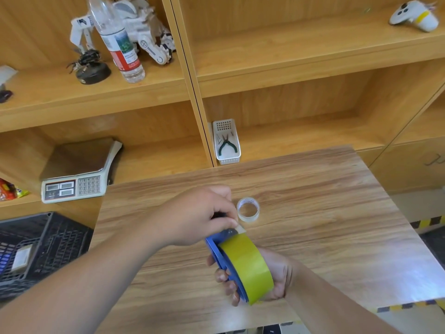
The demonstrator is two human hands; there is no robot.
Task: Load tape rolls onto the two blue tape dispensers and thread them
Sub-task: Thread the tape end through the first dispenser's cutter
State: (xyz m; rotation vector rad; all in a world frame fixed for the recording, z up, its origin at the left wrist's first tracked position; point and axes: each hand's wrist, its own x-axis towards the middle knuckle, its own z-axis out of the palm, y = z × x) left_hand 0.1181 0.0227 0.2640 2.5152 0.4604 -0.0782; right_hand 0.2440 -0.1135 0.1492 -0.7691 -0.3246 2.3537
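A blue tape dispenser (222,257) with a wide yellow tape roll (248,266) mounted on it is held above the wooden table (325,213). My right hand (277,273) grips the dispenser and roll from below, fingers wrapped around the blue side. My left hand (199,215) is at the dispenser's far end, pinching the loose end of the tape (240,229) between thumb and fingers. A small clear tape roll (248,209) lies flat on the table just beyond the hands. A second dispenser is not in view.
Wooden shelves stand behind the table. They hold a weighing scale (77,174), a white basket with pliers (226,143), a water bottle (118,37) and a white robot toy (144,27). A black crate (38,247) sits at the left.
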